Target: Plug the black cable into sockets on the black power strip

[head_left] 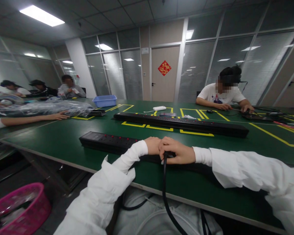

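A long black power strip (105, 141) with red switches lies along the near side of the green table. My left hand (153, 145) is bent over the strip and seems to grip it, its fingertips hidden beyond the strip and by the other hand. Touching it, my right hand (177, 150) is closed around a black plug (171, 154) at the strip's top. From under those fingers a thick black cable (165, 186) hangs over the table edge towards my lap. How far the plug sits in a socket is hidden.
Another long black power strip (181, 124) lies farther back, across yellow tape marks. Behind it are a small white strip (159, 108) and a blue bin (104, 100). Plastic wrap (51, 107) and a person's hand (60, 116) are left; a pink basket (36, 209) stands below.
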Motion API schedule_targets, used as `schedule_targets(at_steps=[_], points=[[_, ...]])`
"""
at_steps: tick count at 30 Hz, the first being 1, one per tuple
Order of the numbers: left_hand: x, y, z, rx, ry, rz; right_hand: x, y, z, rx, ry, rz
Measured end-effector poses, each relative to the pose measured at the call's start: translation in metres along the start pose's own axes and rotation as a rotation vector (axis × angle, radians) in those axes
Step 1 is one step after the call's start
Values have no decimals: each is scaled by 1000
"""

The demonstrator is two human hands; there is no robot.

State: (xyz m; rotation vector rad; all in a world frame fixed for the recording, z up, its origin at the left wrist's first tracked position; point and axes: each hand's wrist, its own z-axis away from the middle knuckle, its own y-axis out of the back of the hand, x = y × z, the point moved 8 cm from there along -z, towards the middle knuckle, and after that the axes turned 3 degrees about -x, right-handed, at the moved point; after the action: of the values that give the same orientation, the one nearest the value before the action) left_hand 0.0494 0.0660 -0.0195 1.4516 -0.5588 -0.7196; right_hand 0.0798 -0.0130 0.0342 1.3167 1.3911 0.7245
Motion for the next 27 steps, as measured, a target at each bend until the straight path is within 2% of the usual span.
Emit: schedule_targets(at_steps=[11, 27], points=[[3, 4, 3, -3, 17, -13, -1, -3, -1, -18, -8, 104], [4, 5, 4, -24, 28, 7, -3, -2, -2, -52, -10, 76]])
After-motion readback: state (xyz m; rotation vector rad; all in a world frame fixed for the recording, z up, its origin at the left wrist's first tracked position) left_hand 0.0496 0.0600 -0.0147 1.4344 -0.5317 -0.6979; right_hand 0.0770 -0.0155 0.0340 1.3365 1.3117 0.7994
